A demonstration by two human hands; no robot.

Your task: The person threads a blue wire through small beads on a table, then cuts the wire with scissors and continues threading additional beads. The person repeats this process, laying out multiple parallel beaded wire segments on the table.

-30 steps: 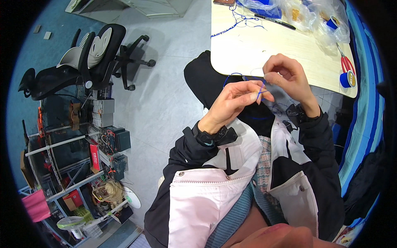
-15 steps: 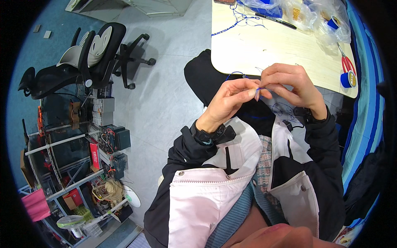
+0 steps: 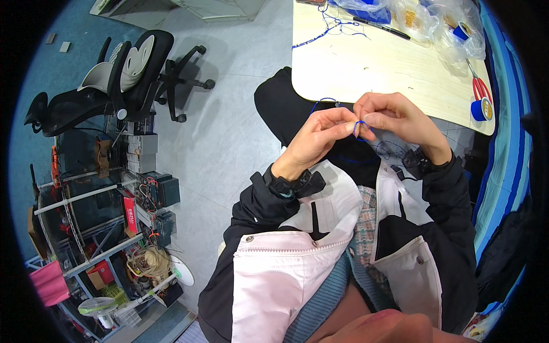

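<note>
Thin blue cord (image 3: 356,135) forms a small loop between my two hands, just off the near edge of the table. My left hand (image 3: 321,135) pinches the cord between thumb and fingers. Facing it, my right hand (image 3: 396,116) pinches the same cord at the loop's top, its fingertips close to the left ones. A length of the cord arcs out beyond my left fingers, with a small dark piece on it near the table edge. More blue strands hang below my right hand in loose curls. The exact crossing of the cord is hidden by my fingertips.
On the pale table (image 3: 343,68) lie a braided blue cord (image 3: 311,42), a black pen (image 3: 382,28), red-handled scissors (image 3: 480,88), a blue spool (image 3: 481,110) and clear bags (image 3: 452,43) with beads and another spool. To the left stand an office chair (image 3: 114,80) and a cluttered rack (image 3: 86,200).
My right hand has shifted slightly left and lower, its fingers now curled closer to the left hand. The cord between the fingertips has opened into a visible round loop.
</note>
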